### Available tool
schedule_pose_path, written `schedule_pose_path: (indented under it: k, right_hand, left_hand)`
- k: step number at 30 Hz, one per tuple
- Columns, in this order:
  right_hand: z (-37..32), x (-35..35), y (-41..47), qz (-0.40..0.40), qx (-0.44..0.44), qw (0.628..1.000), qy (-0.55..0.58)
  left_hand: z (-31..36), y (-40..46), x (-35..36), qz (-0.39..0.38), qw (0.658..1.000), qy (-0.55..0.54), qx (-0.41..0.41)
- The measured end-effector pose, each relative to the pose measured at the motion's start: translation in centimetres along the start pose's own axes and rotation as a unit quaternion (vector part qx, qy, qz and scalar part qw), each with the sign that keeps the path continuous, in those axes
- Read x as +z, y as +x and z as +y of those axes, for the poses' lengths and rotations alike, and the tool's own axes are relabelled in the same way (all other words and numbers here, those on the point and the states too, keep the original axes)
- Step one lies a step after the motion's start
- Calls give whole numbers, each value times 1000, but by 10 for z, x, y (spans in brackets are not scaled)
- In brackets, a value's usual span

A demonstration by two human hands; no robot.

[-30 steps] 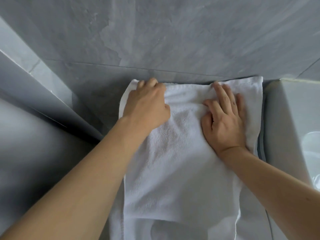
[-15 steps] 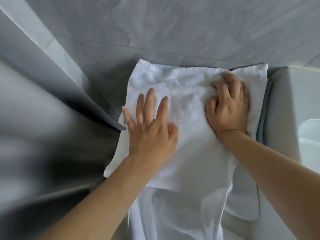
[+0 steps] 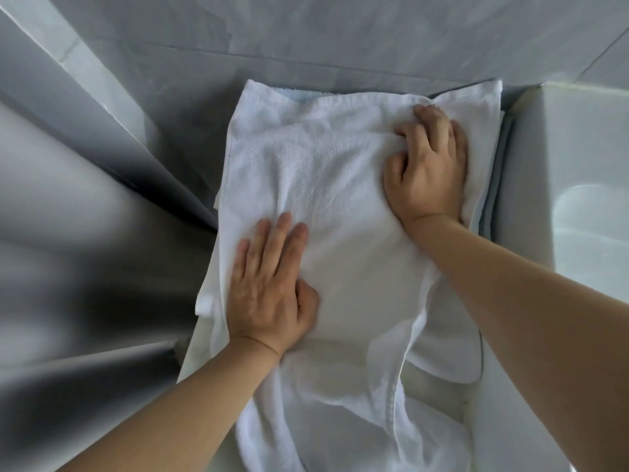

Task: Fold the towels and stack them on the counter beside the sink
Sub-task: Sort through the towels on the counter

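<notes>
My left hand point(image 3: 272, 284) lies flat, fingers straight and together, pressing the near left part of the white terry-cloth towel point(image 3: 326, 185). My right hand point(image 3: 429, 168) sits at the far right corner with fingers bent, bunching the cloth under them. The towel covers the narrow table from the grey marble wall point(image 3: 306, 35) toward me, its long axis running away from me, with loose folds trailing at the near edge; the white sink point(image 3: 589, 216) is to its right. I judge the trailing end, nearer my left hand, needs folding next. I can read no labels.
</notes>
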State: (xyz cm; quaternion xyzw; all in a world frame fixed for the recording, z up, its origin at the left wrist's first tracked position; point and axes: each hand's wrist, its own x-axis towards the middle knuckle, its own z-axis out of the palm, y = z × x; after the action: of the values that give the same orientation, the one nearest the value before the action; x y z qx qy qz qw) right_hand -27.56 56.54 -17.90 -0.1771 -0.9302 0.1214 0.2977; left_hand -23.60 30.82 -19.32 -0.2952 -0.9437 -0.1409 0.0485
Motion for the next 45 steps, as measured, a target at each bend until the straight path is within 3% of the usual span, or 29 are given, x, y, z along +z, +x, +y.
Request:
schedule_pose_path:
  k: [12,15,17,20,22,24,28,45]
  right_hand:
    - [-7,-16,1,15,7,999,37]
    - [-35,-55,-3,82,102,981,145]
    - [-72,-77,-29,72,110,970,205]
    - [-107,-89,-102,-42,73,990,113]
    - [-97,-82,-139,-68,126,989,-40]
    - [-76,-76,-160,-84,198,971,-109]
    - [-52,-67,-177,-106,188,973,-80]
    - [-50,-55,-176,-19,195,978,-65]
  left_hand:
    - [-2,0,5,20,999,25,-7]
    - [-2,0,5,0,999,31,-5]
    - [-1,0,5,-16,999,40,-5]
    - [-3,0,6,-22,999,44,-7]
    - [-3,1,5,-8,999,39,-8]
    - [-1,2,3,2,999,34,-3]
    - [1,3,1,8,1000,29,1]
    - [-2,5,8,18,1000,9,10]
